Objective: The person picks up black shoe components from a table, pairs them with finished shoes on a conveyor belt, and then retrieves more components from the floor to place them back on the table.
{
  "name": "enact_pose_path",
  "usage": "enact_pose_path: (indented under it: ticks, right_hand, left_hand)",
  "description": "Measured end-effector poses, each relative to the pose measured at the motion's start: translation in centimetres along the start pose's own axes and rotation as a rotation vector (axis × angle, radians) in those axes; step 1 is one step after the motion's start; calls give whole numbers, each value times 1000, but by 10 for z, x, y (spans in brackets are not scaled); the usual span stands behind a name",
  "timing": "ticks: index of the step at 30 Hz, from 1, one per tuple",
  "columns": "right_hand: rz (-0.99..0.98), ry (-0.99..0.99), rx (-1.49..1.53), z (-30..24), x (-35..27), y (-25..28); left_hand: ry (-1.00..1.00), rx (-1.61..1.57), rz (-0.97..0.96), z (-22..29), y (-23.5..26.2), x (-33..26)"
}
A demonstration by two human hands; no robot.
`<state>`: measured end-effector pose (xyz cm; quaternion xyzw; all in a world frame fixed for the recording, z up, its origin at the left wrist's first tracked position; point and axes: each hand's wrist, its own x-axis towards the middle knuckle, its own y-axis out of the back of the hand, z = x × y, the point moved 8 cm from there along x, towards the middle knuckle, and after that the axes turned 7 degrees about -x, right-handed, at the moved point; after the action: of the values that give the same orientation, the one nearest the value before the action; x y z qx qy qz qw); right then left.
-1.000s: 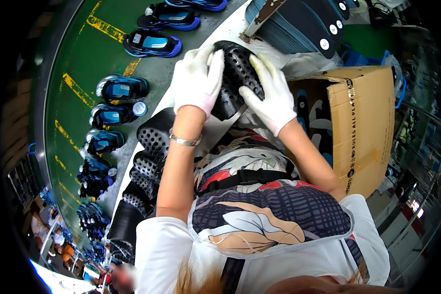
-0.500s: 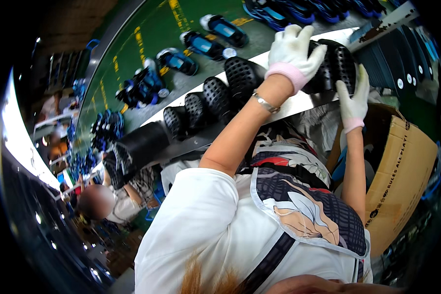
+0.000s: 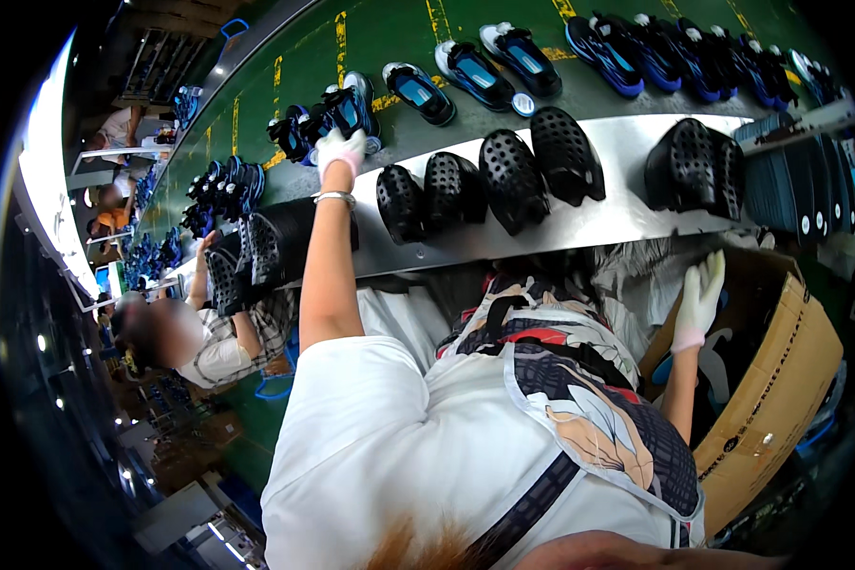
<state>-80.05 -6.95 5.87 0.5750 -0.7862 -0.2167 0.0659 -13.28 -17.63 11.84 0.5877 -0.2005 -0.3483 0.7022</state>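
Observation:
My left hand, in a white glove, reaches over the metal ledge to the dark blue shoes on the green belt. Its fingers are at the near end of these shoes; whether they grip one is unclear. Gloved too, my right hand is open with its fingers stretched out and nothing in them, above the cardboard box. On the ledge stand several black perforated shoe-shaped pieces. A close group of the same pieces stands at the ledge's right end.
The green belt carries more blue-and-black shoes beyond the ledge. A black curved block sits at the ledge's left end. Another person works at the left. Dark panels stand upright at the right.
My left hand has left the black perforated pieces at the right and swung left to the shoes. My right hand has drawn back from those pieces toward the box. The view has shifted.

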Motion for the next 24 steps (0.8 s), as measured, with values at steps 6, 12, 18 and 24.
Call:
enact_pose_path:
  ticks: [6,12,18,24]
  right_hand:
    - [-162,-277,-432,73,-82,-10]
    - [-485,-634,-771,123,-140,-28]
    - [-611,-716,-747,74,-98,-78]
    - [-535,-740,-701,97,-113,-67]
  left_hand:
    - [387,89,107,-123,-11,108]
    - [174,183,-145,-196,-78,211]
    - [-354,270,-173,-314,-92,282]
    - [-582,350,-19,-91,-151,220]
